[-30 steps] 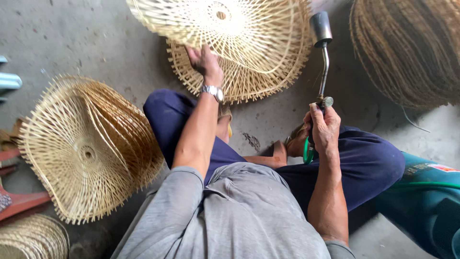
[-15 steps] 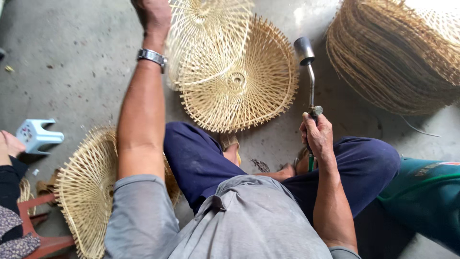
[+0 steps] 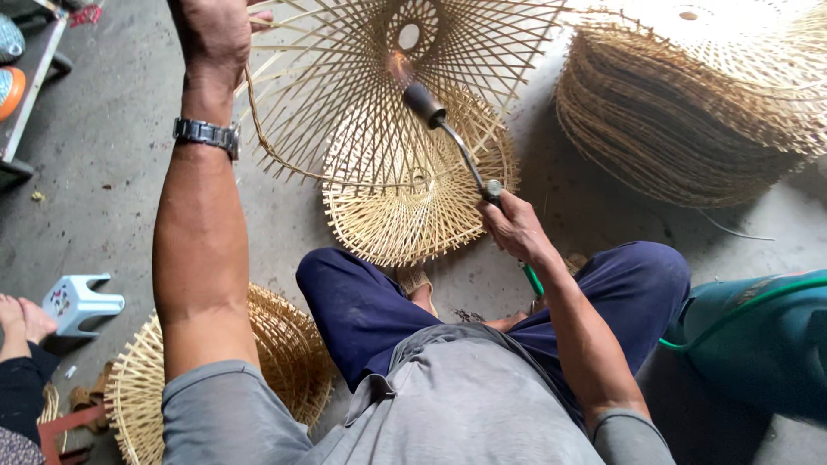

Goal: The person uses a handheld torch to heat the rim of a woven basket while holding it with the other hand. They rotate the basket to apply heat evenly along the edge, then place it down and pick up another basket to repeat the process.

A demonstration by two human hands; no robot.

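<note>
My left hand [image 3: 215,34] is raised and grips the rim of a woven bamboo lampshade frame [image 3: 362,86], holding it up in the air and tilted toward me. My right hand [image 3: 512,226] holds a gas torch [image 3: 448,138] by its handle. The torch's dark nozzle points into the held frame, with a small flame at its tip near the central ring. A green hose [image 3: 732,314] runs from the torch to the right. A second bamboo frame [image 3: 413,215] lies flat on the floor beneath.
A tall stack of bamboo frames [image 3: 689,103] stands at the upper right. Another frame [image 3: 276,362] lies by my left knee. A green gas cylinder [image 3: 767,353] sits at the right. A small white stool [image 3: 77,301] and another person's foot [image 3: 21,323] are at the left.
My left hand has lifted the bamboo frame higher and tilted it. My right hand has swung the torch left and up, so its nozzle now sits inside the frame.
</note>
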